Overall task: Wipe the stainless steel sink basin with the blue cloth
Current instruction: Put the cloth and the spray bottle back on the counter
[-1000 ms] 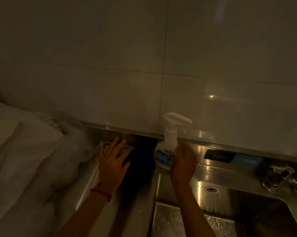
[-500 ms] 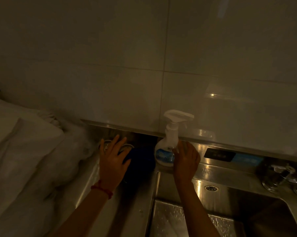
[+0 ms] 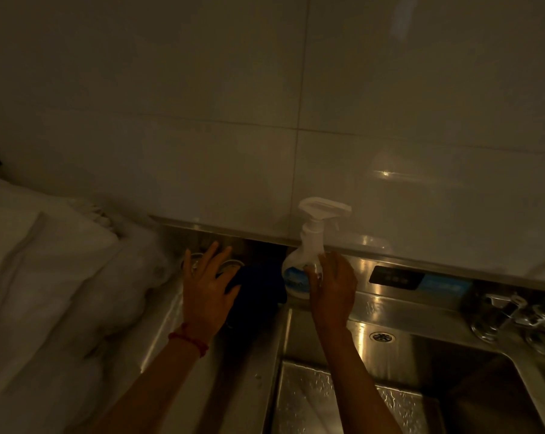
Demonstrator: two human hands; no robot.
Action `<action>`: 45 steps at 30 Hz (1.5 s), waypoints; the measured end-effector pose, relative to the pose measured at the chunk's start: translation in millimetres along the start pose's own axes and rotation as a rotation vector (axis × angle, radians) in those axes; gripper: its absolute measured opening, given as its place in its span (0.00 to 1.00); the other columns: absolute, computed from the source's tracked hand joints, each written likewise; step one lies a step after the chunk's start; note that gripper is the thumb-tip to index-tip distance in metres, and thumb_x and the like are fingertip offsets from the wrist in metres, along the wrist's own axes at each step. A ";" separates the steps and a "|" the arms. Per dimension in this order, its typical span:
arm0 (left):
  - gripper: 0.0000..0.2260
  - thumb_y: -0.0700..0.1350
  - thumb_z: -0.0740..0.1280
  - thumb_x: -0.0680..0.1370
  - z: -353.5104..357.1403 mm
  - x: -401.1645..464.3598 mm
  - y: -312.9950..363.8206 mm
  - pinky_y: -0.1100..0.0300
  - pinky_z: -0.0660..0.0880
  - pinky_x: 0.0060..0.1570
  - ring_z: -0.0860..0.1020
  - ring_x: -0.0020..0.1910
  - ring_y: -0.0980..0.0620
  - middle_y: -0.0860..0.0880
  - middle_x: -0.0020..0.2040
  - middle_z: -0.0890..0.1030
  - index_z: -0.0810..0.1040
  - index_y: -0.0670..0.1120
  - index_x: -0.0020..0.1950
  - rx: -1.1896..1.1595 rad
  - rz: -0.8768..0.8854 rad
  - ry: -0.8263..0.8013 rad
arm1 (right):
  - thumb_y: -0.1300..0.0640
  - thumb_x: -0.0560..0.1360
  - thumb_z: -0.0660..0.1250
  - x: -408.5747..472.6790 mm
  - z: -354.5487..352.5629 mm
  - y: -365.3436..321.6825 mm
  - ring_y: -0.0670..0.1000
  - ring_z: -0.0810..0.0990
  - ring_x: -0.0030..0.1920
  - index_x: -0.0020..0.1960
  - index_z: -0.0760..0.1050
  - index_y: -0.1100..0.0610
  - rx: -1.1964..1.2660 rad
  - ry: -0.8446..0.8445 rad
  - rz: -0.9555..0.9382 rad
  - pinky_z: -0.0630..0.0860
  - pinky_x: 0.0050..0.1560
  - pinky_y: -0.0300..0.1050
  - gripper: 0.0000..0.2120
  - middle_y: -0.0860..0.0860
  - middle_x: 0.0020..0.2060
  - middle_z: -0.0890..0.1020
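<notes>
Touching blue cloth [image 3: 258, 281], grip [image 3: 208, 289] spread.

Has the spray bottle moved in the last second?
No. The spray bottle stands at the same spot under the wall ledge, right hand against it.

White spray bottle [image 3: 308, 245] upright beside tiled wall [image 3: 221, 120].

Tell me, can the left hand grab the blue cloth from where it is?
Probably yes. The left hand already lies against the blue cloth on the steel counter, fingers spread, and nothing sits between them; the spray bottle stands on the cloth's far side.
</notes>
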State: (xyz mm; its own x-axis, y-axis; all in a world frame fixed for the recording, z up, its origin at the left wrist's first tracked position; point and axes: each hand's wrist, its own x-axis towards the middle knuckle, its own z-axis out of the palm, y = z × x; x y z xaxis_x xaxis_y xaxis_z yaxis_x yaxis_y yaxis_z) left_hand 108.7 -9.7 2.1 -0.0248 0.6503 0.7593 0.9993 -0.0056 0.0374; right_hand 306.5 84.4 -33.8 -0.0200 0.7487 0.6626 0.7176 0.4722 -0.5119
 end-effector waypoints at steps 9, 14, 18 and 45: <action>0.08 0.42 0.77 0.64 -14.5 2.0 -1.6 0.47 0.46 0.72 0.68 0.63 0.44 0.40 0.56 0.83 0.86 0.42 0.42 -0.008 -0.014 0.001 | 0.41 0.76 0.61 1.0 -23.0 -57.0 0.56 0.71 0.60 0.58 0.74 0.57 0.247 0.012 -0.272 0.72 0.57 0.52 0.21 0.63 0.58 0.77; 0.16 0.50 0.61 0.70 -30.4 3.9 -5.2 0.44 0.49 0.71 0.68 0.63 0.44 0.42 0.55 0.83 0.87 0.43 0.41 -0.041 0.005 -0.040 | 0.43 0.71 0.67 -3.0 -23.6 -80.5 0.59 0.72 0.61 0.63 0.69 0.55 0.178 -0.116 -0.459 0.70 0.59 0.57 0.25 0.62 0.60 0.75; 0.16 0.50 0.61 0.70 -46.5 3.3 -9.5 0.45 0.45 0.71 0.68 0.63 0.44 0.42 0.55 0.83 0.87 0.44 0.42 -0.048 0.035 -0.075 | 0.48 0.70 0.66 -4.3 -22.7 -96.7 0.58 0.67 0.63 0.59 0.73 0.57 0.070 -0.162 -0.537 0.68 0.59 0.59 0.21 0.61 0.61 0.75; 0.18 0.60 0.70 0.61 -84.9 -21.9 -49.9 0.23 0.63 0.53 0.77 0.60 0.32 0.41 0.54 0.84 0.86 0.49 0.42 -0.116 0.019 -0.392 | 0.61 0.56 0.82 -40.0 -52.5 -138.4 0.57 0.68 0.60 0.44 0.83 0.58 0.014 -0.074 -0.373 0.71 0.55 0.66 0.18 0.60 0.53 0.81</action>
State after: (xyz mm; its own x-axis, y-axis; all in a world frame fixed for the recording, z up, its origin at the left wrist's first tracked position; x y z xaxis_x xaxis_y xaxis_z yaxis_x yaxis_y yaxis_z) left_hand 56.9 -88.1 38.7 0.0285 0.8895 0.4561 0.9891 -0.0911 0.1158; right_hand 244.5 -35.4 39.2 -0.3289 0.5554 0.7638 0.6416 0.7249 -0.2507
